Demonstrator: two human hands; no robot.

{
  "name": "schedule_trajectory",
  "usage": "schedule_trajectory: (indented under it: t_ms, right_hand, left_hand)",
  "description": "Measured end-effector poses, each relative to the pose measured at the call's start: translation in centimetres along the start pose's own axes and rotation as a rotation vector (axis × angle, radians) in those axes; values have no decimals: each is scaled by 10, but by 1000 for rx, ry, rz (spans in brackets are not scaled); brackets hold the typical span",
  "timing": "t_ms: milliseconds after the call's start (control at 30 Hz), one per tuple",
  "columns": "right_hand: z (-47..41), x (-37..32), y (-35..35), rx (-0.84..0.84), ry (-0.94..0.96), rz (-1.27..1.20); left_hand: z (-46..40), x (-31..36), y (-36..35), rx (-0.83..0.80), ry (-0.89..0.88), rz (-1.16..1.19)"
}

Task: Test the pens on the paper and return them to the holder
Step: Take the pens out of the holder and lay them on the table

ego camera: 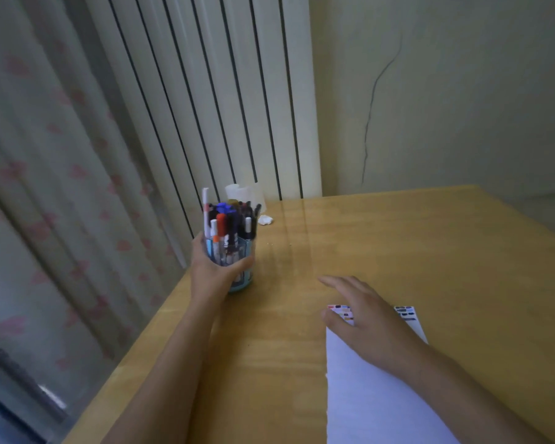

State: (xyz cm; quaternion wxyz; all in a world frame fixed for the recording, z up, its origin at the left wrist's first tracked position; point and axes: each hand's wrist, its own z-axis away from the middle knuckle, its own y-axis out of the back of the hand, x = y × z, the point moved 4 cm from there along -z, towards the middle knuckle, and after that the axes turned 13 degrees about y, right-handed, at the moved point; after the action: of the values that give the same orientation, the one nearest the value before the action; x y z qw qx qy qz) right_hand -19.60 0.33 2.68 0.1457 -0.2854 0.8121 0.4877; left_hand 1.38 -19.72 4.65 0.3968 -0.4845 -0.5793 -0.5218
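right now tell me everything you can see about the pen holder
The pen holder is a light blue cylindrical cup with a printed pattern too blurred to read. It stands upright near the wooden table's left edge, crammed with pens, caps up: white, orange, blue, dark. The left hand grips its side.

A pale blue cylindrical pen holder (239, 277), filled with assorted capped pens (229, 224), is gripped by the left hand (212, 267) near the wooden table's (414, 251) edge; the right hand (369, 318) is spread flat over a white paper sheet (366, 402).
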Motion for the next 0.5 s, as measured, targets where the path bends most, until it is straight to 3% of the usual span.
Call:
schedule_trajectory:
  t_ms: [133,333,500]
  right_hand:
    - [1,3,8,39,-70,-107]
    - [-4,6,19,189,-175,-356]
    - [-4,13,16,168,-188,-413]
  left_hand:
    - [20,15,0,-101,-158,-166]
    - [51,26,-20,-110,-346,-483]
    - [56,33,-39,-116,-456,-712]
